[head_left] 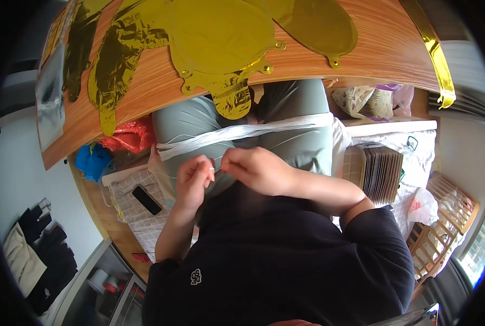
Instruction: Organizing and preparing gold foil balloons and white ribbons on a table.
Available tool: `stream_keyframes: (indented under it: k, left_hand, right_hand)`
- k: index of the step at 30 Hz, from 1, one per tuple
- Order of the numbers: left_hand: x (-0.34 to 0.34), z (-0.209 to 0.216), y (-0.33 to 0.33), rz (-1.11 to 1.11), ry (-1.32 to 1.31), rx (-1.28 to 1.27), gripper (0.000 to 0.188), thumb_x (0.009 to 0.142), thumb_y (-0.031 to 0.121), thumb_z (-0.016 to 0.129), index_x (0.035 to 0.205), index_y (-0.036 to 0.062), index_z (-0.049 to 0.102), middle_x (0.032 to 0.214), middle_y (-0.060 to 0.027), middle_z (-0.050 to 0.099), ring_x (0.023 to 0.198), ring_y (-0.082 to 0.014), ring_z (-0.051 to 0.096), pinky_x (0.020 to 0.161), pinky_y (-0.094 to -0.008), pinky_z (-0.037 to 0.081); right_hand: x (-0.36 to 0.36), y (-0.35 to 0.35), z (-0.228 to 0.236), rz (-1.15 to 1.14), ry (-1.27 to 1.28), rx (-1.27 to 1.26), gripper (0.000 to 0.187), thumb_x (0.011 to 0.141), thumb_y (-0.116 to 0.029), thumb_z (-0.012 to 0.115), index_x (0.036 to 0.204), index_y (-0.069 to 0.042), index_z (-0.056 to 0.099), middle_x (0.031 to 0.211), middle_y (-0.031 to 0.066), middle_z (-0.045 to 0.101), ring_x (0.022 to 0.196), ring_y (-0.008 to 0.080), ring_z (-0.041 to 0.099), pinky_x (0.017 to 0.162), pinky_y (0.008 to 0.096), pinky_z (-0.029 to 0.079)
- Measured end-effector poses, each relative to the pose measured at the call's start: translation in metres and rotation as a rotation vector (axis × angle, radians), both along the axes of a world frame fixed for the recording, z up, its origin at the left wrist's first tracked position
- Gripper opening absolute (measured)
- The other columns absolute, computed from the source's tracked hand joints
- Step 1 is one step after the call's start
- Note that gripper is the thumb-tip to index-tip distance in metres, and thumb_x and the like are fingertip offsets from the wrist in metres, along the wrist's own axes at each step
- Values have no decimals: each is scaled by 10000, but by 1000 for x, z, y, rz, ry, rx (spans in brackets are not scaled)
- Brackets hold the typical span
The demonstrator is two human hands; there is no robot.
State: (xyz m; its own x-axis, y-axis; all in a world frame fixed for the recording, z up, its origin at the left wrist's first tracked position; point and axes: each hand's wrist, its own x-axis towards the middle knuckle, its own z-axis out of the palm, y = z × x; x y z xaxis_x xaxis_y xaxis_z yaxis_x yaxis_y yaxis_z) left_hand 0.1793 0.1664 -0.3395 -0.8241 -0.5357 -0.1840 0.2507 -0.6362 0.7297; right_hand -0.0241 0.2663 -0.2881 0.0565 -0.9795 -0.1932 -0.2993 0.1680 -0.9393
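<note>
Above my lap, my left hand (192,179) is closed in a pinch, with a tiny white bit showing at its fingertips. Close beside it, my right hand (261,171) is curled shut, its fingertips facing the left ones. Whatever lies between the right fingers is too small to make out. Just beyond both hands, a bundle of white string (242,132) stretches across my thighs. Flat gold foil balloons (221,41) with small holed tabs lie on the wooden table (383,49), and one part hangs over its near edge.
A gold foil strip (438,68) hangs over the table's right end. To my right sit a stack of brown card pieces (382,173) and a white plastic bag (423,206). On my left are a black phone (147,200), a red bag (128,137) and a blue bag (93,162).
</note>
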Motion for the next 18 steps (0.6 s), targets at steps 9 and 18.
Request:
stream_keyframes:
  k: [9, 18]
  left_hand:
    - [-20, 38, 12, 35, -257, -718, 728, 925, 655, 464, 1098, -35, 622, 1182, -159, 628, 811, -199, 555, 692, -317, 435]
    - [-25, 40, 4, 18, -402, -1271, 530, 994, 488, 423, 984, -14, 594, 961, -133, 653, 785, -208, 559, 754, -335, 428]
  right_hand:
    - [2, 5, 0, -68, 2, -2, 96, 964, -140, 542, 959, -45, 525, 759, 150, 634, 737, 373, 636, 621, 429, 483]
    - [9, 8, -1, -51, -181, -36, 127, 950, -176, 552, 952, -51, 569, 757, 174, 634, 736, 387, 632, 638, 454, 496]
